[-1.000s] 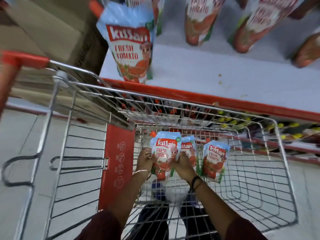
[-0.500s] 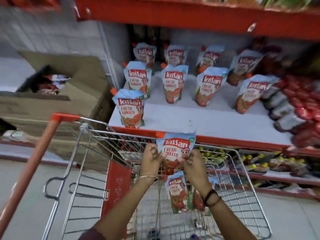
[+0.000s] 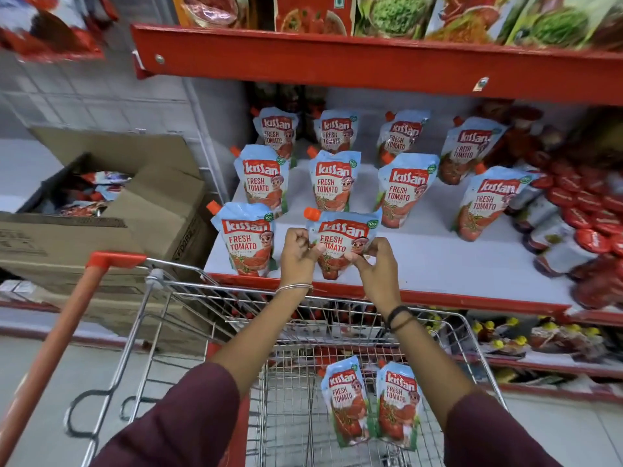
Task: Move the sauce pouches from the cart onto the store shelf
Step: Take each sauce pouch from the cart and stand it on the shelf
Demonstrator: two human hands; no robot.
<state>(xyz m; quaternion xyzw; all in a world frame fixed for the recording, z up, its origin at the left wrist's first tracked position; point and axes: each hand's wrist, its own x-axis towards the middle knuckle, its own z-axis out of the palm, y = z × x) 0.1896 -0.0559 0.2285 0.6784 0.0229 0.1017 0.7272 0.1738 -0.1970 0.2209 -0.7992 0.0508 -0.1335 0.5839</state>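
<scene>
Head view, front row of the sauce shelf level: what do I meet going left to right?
Cardboard box → standing pouch → left hand → held pouch → right hand → bare shelf → red-capped packs.

pouches (image 3: 266, 178) on shelf (image 3: 438, 261), cart (image 3: 303, 332) before
</scene>
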